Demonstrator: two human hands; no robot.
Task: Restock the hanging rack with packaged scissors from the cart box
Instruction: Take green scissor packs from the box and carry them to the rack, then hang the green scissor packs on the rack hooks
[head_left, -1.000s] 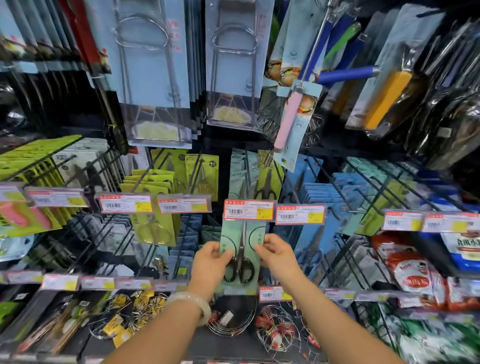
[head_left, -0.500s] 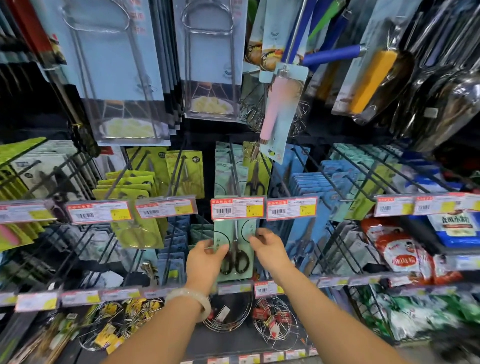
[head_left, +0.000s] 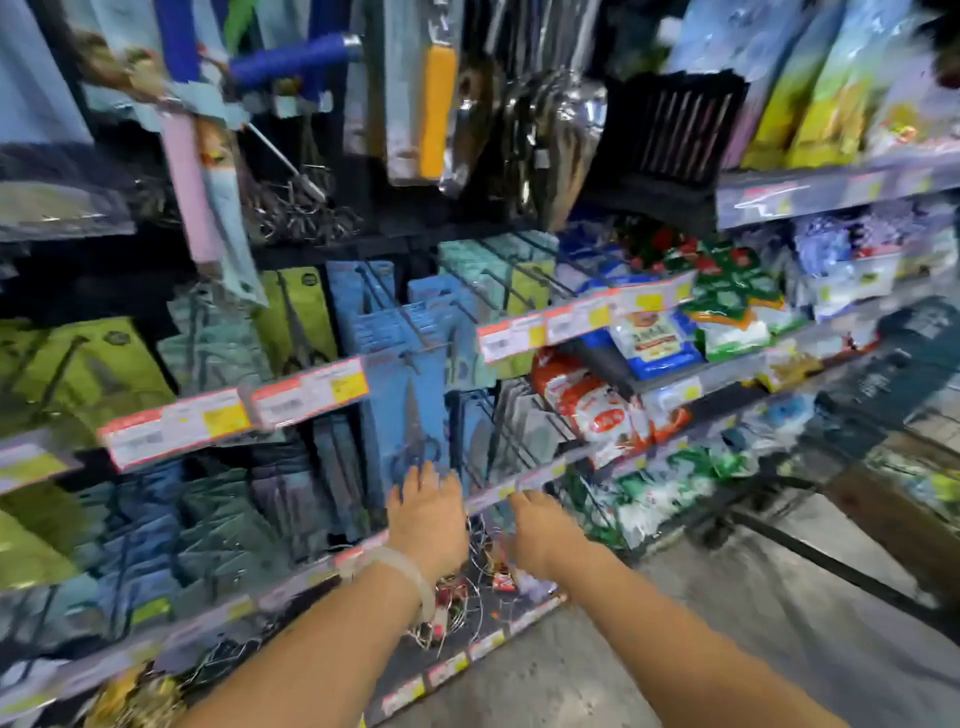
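Observation:
The whole head view is motion-blurred. Packaged scissors hang on the wire rack pegs: blue cards (head_left: 410, 410) in the middle, mint-green cards (head_left: 213, 343) and yellow-green cards (head_left: 306, 317) to the left. My left hand (head_left: 427, 514), with a pale bracelet on its wrist, is in front of the bottom of the blue cards with fingers extended and nothing in it. My right hand (head_left: 540, 530) hovers beside it to the right, loosely open and empty, in front of a price-tag rail (head_left: 498, 493). Whether the left fingertips touch the blue card is unclear.
Red-and-yellow price tags (head_left: 311, 395) front the pegs. Kitchen tools (head_left: 436, 109) hang above. Bagged goods (head_left: 597, 410) fill shelves to the right. A dark cart frame (head_left: 810, 545) and a brown box (head_left: 904, 509) stand at the far right on the grey floor (head_left: 675, 649).
Both hands have let go of the mint-green scissors card they held on its peg and dropped lower. The view has swung sharply right, bringing the cart into sight.

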